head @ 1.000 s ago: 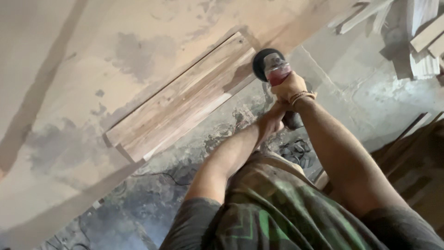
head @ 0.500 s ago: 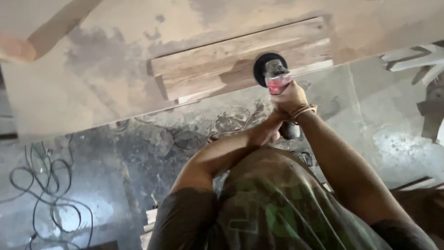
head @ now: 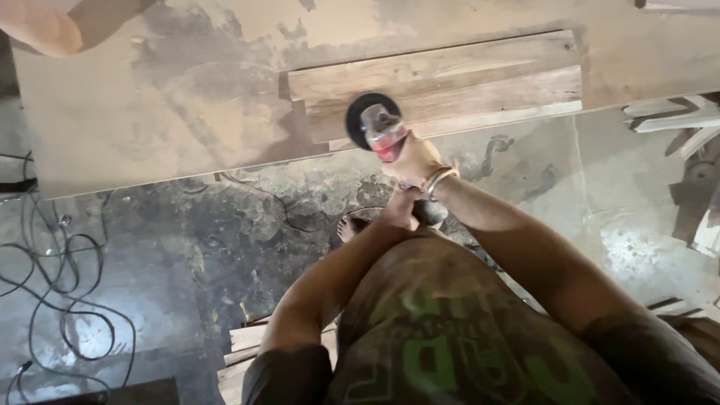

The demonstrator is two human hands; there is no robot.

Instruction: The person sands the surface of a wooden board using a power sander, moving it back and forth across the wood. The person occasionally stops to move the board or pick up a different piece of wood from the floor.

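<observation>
Both my hands hold an angle grinder (head: 381,129) with a black disc and a red body. My right hand (head: 417,159), with a bangle at the wrist, grips the grinder's front just behind the disc. My left hand (head: 400,207) wraps the dark rear handle, closer to my body. The disc sits at the near edge of a wooden plank (head: 450,82) that lies flat on a dusty workbench (head: 187,112). The plank is made of several joined strips and runs left to right.
Black cables (head: 52,277) coil on the grimy floor at the left. A bare foot (head: 349,227) shows below the bench edge. Wood scraps (head: 675,120) lie at the right and small offcuts (head: 244,352) near my left elbow. Another person's arm (head: 52,22) enters the top left corner.
The view has swung so the plank now lies horizontal across the top. The grinder has shifted left along the plank's near edge, both hands still gripping it.
</observation>
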